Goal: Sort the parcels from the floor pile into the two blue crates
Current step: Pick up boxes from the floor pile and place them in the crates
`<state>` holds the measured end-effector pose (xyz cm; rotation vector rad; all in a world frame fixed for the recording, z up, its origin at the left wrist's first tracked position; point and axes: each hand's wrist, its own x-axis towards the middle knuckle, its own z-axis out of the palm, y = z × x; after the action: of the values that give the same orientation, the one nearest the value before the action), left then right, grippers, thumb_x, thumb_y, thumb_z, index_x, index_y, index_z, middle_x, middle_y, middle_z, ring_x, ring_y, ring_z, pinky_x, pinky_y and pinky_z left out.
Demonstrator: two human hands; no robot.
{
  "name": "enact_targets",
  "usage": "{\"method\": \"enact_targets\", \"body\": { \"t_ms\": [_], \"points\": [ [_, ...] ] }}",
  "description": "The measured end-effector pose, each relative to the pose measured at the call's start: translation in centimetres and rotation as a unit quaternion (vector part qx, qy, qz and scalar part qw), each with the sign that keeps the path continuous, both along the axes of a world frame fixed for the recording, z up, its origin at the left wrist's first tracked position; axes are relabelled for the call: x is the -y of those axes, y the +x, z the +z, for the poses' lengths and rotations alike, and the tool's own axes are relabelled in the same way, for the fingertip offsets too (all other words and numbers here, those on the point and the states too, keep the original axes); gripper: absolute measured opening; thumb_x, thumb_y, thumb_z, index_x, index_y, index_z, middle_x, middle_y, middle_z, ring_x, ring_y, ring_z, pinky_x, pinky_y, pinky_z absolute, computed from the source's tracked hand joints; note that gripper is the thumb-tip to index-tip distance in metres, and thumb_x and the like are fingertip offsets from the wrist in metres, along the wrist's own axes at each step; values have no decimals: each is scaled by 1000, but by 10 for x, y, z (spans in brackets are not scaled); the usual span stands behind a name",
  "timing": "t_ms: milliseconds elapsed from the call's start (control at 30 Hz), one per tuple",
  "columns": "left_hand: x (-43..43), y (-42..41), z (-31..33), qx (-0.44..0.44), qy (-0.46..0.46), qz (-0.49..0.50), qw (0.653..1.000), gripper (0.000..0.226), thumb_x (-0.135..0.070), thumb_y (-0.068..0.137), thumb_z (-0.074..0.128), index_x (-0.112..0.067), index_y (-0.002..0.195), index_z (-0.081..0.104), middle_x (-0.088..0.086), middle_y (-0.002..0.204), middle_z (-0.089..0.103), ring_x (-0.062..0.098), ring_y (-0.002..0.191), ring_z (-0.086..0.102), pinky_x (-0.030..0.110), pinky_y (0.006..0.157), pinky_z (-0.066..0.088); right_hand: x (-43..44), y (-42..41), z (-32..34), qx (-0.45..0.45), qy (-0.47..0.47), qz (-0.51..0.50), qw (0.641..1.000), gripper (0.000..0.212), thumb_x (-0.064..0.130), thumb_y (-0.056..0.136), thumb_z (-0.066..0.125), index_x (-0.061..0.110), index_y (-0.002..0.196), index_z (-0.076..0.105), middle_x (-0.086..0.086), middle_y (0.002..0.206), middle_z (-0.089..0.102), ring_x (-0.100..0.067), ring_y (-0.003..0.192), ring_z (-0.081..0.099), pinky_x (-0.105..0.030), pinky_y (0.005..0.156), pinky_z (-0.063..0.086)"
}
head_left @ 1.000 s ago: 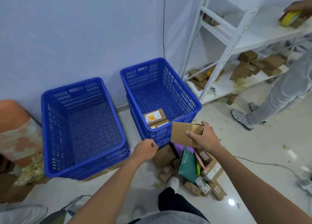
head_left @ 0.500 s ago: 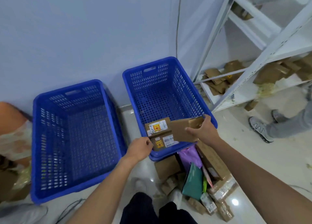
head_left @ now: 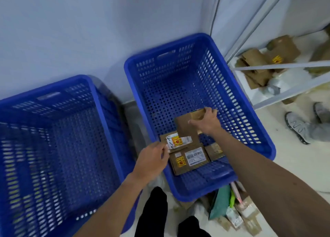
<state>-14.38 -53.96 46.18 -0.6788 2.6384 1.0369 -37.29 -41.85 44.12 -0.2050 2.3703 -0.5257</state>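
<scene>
Two blue crates stand against the wall: the left crate (head_left: 100, 101) holds nothing I can see, the right crate (head_left: 250, 122) holds labelled cardboard parcels (head_left: 189, 158) on its floor. My right hand (head_left: 207, 123) reaches into the right crate and grips a plain brown cardboard parcel (head_left: 185, 127) just above those parcels. My left hand (head_left: 151, 160) hovers over the right crate's near left rim, fingers loosely curled, holding nothing. The floor pile (head_left: 235, 211) of boxes and a teal mailer lies in front of the right crate, under my right forearm.
A white metal shelf (head_left: 285, 65) with cardboard boxes stands right of the crates. Another person's grey sneaker (head_left: 300, 127) is on the floor beside it. My dark trouser legs (head_left: 155, 211) are at the bottom centre.
My right hand has carried the brown parcel from above the pile forward and down into the right crate. My left hand followed toward the crate's rim. The view has dipped closer to the crates.
</scene>
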Motion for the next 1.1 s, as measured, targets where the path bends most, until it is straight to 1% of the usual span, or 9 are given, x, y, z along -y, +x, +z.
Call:
{"method": "enact_targets", "body": {
  "t_ms": [267,367,600,667,733,867,933,1000,1100],
  "points": [
    [22,-12,-38,-56,58,43,996,9,-35,93,55,-30,94,63,-17,89,57,0,80,55,20,73,48,79,-16,-87,-10,-29,25,999,91,47,77,79,11,144,30,-8,141,36,-30,124,50,-45,98,48],
    [29,-15,-42,-83,46,26,995,17,-41,92,49,-30,91,62,-16,85,57,5,78,58,22,67,49,96,-16,-119,24,-32,48,998,88,45,78,79,11,144,31,-9,140,38,-30,123,48,-43,99,47],
    [43,-18,-60,-130,-21,-50,990,16,-30,93,53,-17,90,63,-6,84,55,9,67,54,32,56,51,95,-26,-176,144,29,86,985,88,44,88,70,16,155,21,-10,157,23,-33,139,34,-43,112,37],
    [43,-16,-65,-140,-34,-65,987,15,-28,93,55,-16,90,64,-5,85,55,9,69,53,31,57,50,92,-27,-182,149,33,102,983,80,34,94,63,17,157,17,-12,154,33,-33,134,41,-43,107,42],
    [41,-14,-69,-152,-47,-68,985,13,-26,92,58,-15,89,64,-5,85,54,9,71,52,29,58,50,92,-25,-186,136,37,139,980,74,20,98,55,17,158,11,-16,146,43,-32,121,52,-38,92,48],
    [36,-15,-69,-169,-53,-38,983,16,-30,84,71,-16,84,63,-6,82,53,7,70,50,26,58,49,90,-21,-193,116,71,212,968,72,13,101,47,20,158,3,-20,141,47,-30,98,57,-35,74,45],
    [35,-16,-67,-176,-52,-33,983,19,-32,81,74,-17,84,63,-7,81,52,6,69,50,24,58,48,88,-20,-193,106,110,247,957,73,20,100,50,17,157,4,-20,150,35,-36,116,53,-40,86,46],
    [34,-16,-67,-181,-53,-31,982,20,-34,81,74,-18,84,62,-8,81,52,6,69,50,23,58,47,89,-18,-192,18,151,312,938,75,26,98,54,15,156,8,-17,157,20,-38,137,34,-49,106,39],
    [32,-16,-68,-180,-52,-23,982,20,-37,80,72,-19,83,63,-9,80,52,5,69,49,22,57,45,100,-6,-192,-85,120,404,903,74,18,95,53,18,156,13,-10,161,14,-33,146,19,-50,114,28]
  ]
}}
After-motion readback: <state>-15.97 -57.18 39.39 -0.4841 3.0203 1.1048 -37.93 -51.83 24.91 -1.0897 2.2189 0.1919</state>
